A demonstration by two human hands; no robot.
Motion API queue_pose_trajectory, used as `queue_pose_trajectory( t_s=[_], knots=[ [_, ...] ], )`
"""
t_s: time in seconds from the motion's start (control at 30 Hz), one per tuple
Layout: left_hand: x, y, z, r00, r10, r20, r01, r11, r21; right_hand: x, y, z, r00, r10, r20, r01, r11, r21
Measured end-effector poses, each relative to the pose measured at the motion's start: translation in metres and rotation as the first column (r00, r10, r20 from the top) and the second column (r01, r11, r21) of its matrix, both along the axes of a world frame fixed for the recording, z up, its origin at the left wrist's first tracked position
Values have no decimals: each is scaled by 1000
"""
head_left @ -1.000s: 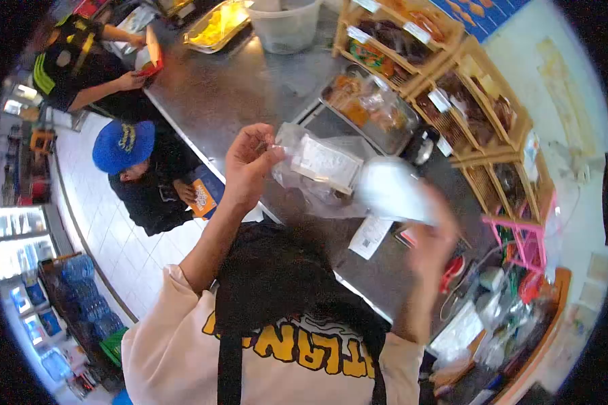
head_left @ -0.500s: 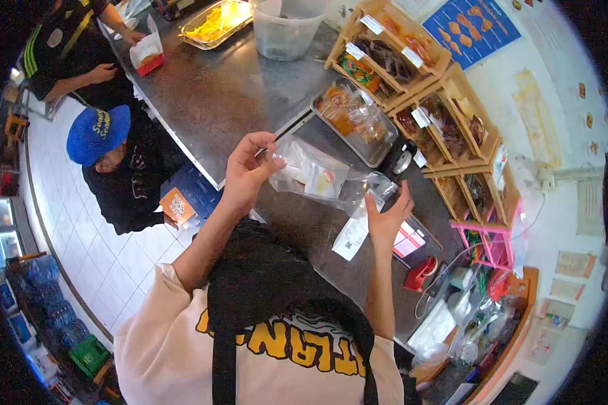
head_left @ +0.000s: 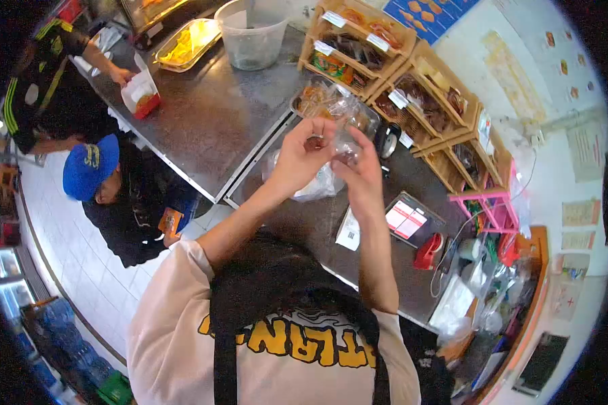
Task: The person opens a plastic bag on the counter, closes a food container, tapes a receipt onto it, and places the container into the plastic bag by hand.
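A clear plastic bag [head_left: 317, 185] with white contents hangs over the dark counter, its top gathered up between my two hands. My left hand [head_left: 304, 155] is closed in a pinch at the bag's top. Close beside it, my right hand [head_left: 361, 169] has thumb and fingers closed on the bunched plastic. Partly hidden behind my hands is a metal tray [head_left: 375, 125] of wrapped brown food. What exactly lies inside the bag is blurred.
Wooden racks [head_left: 412, 101] of packaged snacks line the wall side. A tablet [head_left: 407, 219], a white printed slip [head_left: 348, 229] and a red tape dispenser [head_left: 428, 252] lie to the right. A plastic tub [head_left: 250, 44] stands beyond; a person in a blue hat [head_left: 94, 165] is at the left.
My hands have come together and upward, from holding the bag stretched apart to gathering its top. The view has shifted. The person in the blue hat has lowered the orange-and-blue item.
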State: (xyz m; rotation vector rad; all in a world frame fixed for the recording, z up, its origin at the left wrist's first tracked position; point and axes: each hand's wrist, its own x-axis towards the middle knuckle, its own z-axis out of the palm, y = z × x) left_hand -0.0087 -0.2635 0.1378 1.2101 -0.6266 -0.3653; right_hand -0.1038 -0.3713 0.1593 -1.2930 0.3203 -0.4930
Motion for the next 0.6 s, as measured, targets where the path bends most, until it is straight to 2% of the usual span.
queue_pose_trajectory(
  t_s=[0.03,0.07,0.17,0.23,0.3,0.33,0.37,0.43,0.5,0.57,0.6],
  knots=[
    [-4,-3,-4,997,9,80,-10,1000,12,1,0,-10,998,-58,-39,52,988,-144],
    [-5,5,-3,997,-77,14,76,997,23,-2,0,-15,997,-68,-33,68,998,5],
    [-4,32,-8,992,-128,-19,128,991,-30,-14,-6,-21,987,-160,-20,160,987,-25],
    [3,44,-37,974,-228,-9,228,971,67,-16,-3,-24,969,-246,11,245,969,13],
    [-2,50,-49,942,-105,319,6,956,294,-16,2,-26,969,-248,9,247,967,63],
    [-3,54,-54,810,-167,563,-87,914,397,-18,3,-33,981,-189,-34,192,976,104],
    [-9,56,-63,794,-201,573,-59,914,402,-21,9,-38,974,-226,-21,227,967,114],
    [-19,50,-78,954,-240,181,183,942,282,-27,22,-47,983,-180,-35,167,957,-235],
    [-17,41,-77,958,-238,158,177,929,325,-32,27,-56,977,-201,-73,175,946,-273],
    [-8,37,-87,883,-88,460,-156,870,467,-36,28,-57,967,-235,-99,194,930,-312],
    [0,35,-92,832,-75,550,-228,858,461,-36,26,-61,956,-288,-61,247,898,-365]
  ],
)
